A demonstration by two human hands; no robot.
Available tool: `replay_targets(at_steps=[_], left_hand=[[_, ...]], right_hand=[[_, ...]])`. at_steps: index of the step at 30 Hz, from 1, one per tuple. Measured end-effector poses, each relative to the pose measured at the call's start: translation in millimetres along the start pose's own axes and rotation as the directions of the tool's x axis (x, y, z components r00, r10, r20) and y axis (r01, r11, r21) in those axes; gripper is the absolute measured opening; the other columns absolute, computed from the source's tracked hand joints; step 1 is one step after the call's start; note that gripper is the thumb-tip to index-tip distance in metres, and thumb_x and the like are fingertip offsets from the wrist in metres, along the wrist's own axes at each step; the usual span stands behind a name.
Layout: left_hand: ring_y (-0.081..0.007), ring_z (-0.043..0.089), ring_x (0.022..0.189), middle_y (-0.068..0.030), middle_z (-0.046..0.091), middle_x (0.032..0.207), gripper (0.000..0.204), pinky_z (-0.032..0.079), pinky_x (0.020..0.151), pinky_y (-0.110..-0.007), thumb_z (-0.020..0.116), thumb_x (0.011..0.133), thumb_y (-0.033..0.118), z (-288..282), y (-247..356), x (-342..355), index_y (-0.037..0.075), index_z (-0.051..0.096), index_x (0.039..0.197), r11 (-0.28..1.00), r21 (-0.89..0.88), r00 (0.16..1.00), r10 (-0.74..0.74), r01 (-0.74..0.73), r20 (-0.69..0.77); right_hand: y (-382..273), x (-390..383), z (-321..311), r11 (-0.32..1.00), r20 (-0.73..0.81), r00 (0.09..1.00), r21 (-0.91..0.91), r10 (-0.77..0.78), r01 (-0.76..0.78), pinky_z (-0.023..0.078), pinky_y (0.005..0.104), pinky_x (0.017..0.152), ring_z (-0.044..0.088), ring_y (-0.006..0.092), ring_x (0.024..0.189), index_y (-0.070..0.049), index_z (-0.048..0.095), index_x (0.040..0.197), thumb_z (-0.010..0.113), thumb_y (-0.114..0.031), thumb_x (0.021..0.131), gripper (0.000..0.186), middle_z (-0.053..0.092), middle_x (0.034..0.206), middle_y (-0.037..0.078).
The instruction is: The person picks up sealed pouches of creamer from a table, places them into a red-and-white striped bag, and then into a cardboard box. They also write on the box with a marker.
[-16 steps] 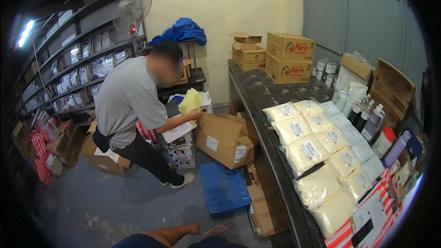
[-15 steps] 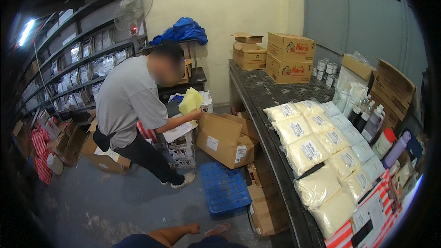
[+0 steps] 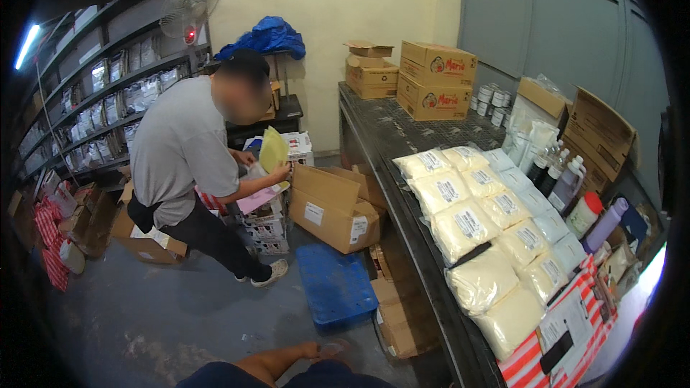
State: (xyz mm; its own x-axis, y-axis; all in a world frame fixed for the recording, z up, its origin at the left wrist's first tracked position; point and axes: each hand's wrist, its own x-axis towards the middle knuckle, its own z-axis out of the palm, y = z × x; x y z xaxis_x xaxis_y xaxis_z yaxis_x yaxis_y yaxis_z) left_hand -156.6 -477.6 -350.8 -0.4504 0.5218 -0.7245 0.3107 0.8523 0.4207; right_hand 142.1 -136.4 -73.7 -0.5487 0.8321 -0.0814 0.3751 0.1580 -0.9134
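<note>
Blue pallet (image 3: 336, 284) lies flat on the floor (image 3: 180, 316), just ahead of the person's bent knee (image 3: 287, 359) and touching loose flattened cardboard (image 3: 402, 316) under the table (image 3: 402, 129). Neither of the person's own hands shows, so I cannot tell whether they are apart, together or holding anything. The likeliest trouble is a stumble: a foot could catch the pallet's rim or skid on the cardboard. The bags of pale powder (image 3: 467, 226) lie close to the table's front edge, and a bump might drag one off. A co-worker (image 3: 183, 151), busy with a yellow paper (image 3: 273, 149), stands near enough to be jostled.
</note>
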Motion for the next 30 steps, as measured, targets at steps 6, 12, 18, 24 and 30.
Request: replay_targets(at_steps=[6,12,18,24,30], left_hand=[[-0.0359,0.065,0.11,-0.0214,0.069,0.119,0.06,0.05,0.091,-0.046,0.066,0.089,0.047,-16,58,30,0.005,0.06,0.132,0.944,-0.275,0.982,0.188,-0.182,-0.005],[-0.033,0.061,0.117,-0.0224,0.058,0.134,0.084,0.048,0.1,-0.043,0.075,0.089,0.034,-141,132,39,0.002,0.032,0.154,0.85,-0.415,0.917,0.174,-0.324,-0.359],[-0.0227,0.067,0.092,-0.0146,0.063,0.123,0.097,0.054,0.074,-0.04,0.075,0.09,0.026,-367,131,-13,0.012,0.011,0.161,0.616,-0.644,0.786,-0.065,-0.453,-0.615],[-0.0268,0.069,0.095,-0.0158,0.064,0.123,0.094,0.052,0.063,-0.037,0.066,0.095,0.02,-517,91,-34,0.023,0.001,0.163,0.349,-0.76,0.694,-0.317,-0.548,-0.646],[-0.0224,0.064,0.083,-0.0136,0.063,0.12,0.089,0.049,0.059,-0.036,0.061,0.098,0.019,-626,40,4,0.035,0.002,0.162,0.375,-0.79,0.689,-0.393,-0.485,-0.609]], right_hand=[[36,-39,-25,0.994,-0.078,0.997,-0.105,0.012,-0.02,0.053,0.035,0.081,0.062,0.0236,0.097,-0.003,0.065,0.122,0.068,-0.023,0.098,0.032,0.066,0.11,0.014],[-38,15,-33,0.94,-0.056,0.939,-0.075,-0.338,0.334,0.052,0.0345,0.084,0.063,0.0223,0.09,0.002,0.068,0.103,0.064,-0.01,0.097,0.014,0.067,0.096,0.012],[-107,95,-33,0.892,-0.014,0.931,-0.292,-0.365,0.346,0.049,0.0427,0.091,0.061,0.0353,0.1,0.005,0.067,0.103,0.062,-0.014,0.096,0.02,0.065,0.105,0.021],[-111,188,-2,0.69,0.058,0.793,-0.458,-0.606,0.561,0.042,0.0532,0.092,0.054,0.0427,0.1,0.003,0.065,0.096,0.062,-0.017,0.093,0.021,0.061,0.101,0.025],[-109,256,19,0.522,0.284,0.805,-0.64,-0.521,0.563,0.041,0.0563,0.077,0.055,0.0435,0.085,-0.001,0.062,0.079,0.065,-0.026,0.09,0.027,0.061,0.086,0.023]])
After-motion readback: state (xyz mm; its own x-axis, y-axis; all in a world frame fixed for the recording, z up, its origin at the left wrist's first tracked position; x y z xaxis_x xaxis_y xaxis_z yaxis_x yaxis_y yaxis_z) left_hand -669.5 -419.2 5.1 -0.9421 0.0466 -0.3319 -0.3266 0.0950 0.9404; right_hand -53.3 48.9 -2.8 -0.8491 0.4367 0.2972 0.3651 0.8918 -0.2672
